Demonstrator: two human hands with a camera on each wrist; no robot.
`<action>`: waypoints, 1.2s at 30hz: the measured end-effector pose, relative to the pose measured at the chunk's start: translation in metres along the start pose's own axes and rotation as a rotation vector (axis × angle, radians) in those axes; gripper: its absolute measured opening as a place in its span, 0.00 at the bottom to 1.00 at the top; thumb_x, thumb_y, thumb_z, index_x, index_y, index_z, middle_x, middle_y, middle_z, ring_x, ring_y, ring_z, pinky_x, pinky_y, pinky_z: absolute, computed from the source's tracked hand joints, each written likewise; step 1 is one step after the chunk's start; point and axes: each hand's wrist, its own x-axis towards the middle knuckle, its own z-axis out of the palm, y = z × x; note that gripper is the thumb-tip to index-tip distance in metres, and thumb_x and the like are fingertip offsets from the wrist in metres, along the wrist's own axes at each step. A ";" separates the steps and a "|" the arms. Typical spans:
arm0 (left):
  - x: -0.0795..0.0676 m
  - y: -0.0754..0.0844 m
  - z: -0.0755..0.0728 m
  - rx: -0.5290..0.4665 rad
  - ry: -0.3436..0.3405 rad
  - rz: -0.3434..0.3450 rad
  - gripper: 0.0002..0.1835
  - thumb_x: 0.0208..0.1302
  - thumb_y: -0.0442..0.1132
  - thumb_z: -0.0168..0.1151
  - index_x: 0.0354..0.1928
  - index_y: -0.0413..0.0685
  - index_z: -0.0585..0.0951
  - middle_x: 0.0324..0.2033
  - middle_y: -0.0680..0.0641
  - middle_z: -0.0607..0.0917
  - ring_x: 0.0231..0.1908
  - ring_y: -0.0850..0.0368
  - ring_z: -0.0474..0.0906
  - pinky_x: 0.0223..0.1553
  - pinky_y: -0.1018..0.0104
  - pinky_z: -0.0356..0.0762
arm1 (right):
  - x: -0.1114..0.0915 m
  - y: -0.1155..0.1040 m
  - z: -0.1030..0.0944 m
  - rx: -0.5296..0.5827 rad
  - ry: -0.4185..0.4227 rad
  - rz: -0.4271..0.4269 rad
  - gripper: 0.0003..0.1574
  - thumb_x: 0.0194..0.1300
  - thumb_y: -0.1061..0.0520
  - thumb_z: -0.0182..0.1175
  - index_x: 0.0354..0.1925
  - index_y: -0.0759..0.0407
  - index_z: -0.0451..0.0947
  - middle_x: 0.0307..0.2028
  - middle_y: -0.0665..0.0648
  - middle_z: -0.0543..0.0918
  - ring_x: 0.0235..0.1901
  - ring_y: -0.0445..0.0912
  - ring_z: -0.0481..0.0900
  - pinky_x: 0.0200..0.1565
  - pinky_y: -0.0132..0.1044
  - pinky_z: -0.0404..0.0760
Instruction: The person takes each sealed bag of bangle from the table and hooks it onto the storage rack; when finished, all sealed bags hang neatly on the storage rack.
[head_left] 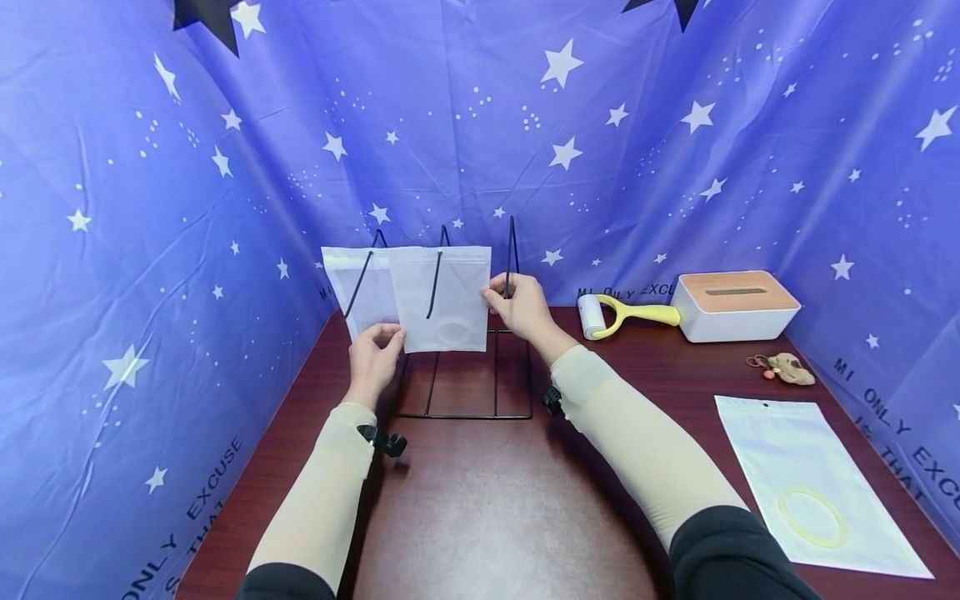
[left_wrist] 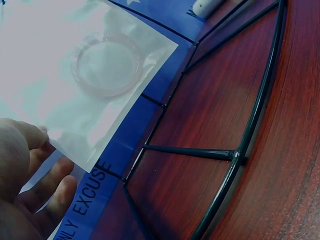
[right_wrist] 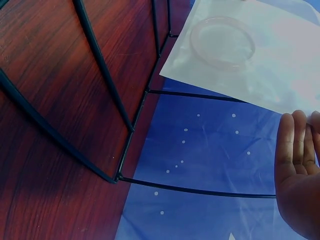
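Observation:
A white zip bag (head_left: 461, 287) stands upright in a black wire rack (head_left: 495, 375), held by both hands. My left hand (head_left: 375, 358) pinches its lower left corner between thumb and finger. On the right edge, partway up, the thumb and fingertips of my right hand (head_left: 523, 308) grip the bag beside the rack's right-hand upright. A pale pinkish ring (left_wrist: 76, 65) shows through the lower part of the bag in both wrist views. Another white bag (head_left: 378, 292) stands in the rack to the left, partly hidden by the front bag and my left hand.
On the right lies a white zip bag (head_left: 780, 450) with a yellow ring (head_left: 782, 510) showing. Behind it are a small brown charm (head_left: 791, 369), a white tissue box (head_left: 731, 321) with a wooden lid, and a yellow-handled lint roller (head_left: 637, 312). Blue star-patterned curtains (head_left: 465, 167) surround the table.

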 end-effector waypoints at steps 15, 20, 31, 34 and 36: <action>0.000 -0.002 0.002 -0.015 0.014 0.007 0.08 0.70 0.44 0.71 0.44 0.49 0.89 0.38 0.46 0.89 0.41 0.51 0.84 0.45 0.58 0.77 | -0.002 0.001 -0.002 0.005 -0.041 0.043 0.07 0.71 0.53 0.70 0.37 0.55 0.86 0.29 0.56 0.88 0.29 0.55 0.87 0.29 0.37 0.81; -0.002 -0.004 0.003 -0.002 0.011 0.016 0.07 0.70 0.44 0.70 0.44 0.50 0.89 0.38 0.47 0.90 0.41 0.52 0.84 0.46 0.59 0.77 | -0.003 0.002 -0.002 0.005 -0.050 0.043 0.08 0.71 0.53 0.70 0.38 0.56 0.86 0.29 0.57 0.88 0.29 0.56 0.88 0.30 0.38 0.82; -0.005 -0.003 -0.001 0.029 0.013 0.048 0.06 0.70 0.44 0.71 0.42 0.51 0.90 0.36 0.48 0.90 0.40 0.51 0.84 0.46 0.56 0.77 | -0.005 0.006 -0.006 0.068 -0.067 0.060 0.13 0.70 0.54 0.71 0.44 0.63 0.86 0.34 0.63 0.89 0.33 0.62 0.89 0.34 0.40 0.85; -0.006 -0.004 -0.002 0.030 0.018 0.056 0.06 0.70 0.44 0.71 0.42 0.51 0.90 0.36 0.48 0.90 0.40 0.51 0.84 0.47 0.56 0.77 | -0.005 0.009 -0.007 0.079 -0.063 0.061 0.13 0.70 0.54 0.71 0.45 0.62 0.86 0.33 0.62 0.89 0.31 0.57 0.89 0.36 0.44 0.87; -0.006 -0.005 -0.003 0.033 0.023 0.061 0.06 0.69 0.44 0.71 0.42 0.52 0.90 0.36 0.48 0.90 0.40 0.52 0.85 0.47 0.57 0.77 | -0.007 0.010 -0.009 0.088 -0.061 0.061 0.13 0.70 0.53 0.72 0.45 0.62 0.86 0.33 0.61 0.88 0.31 0.57 0.88 0.39 0.49 0.88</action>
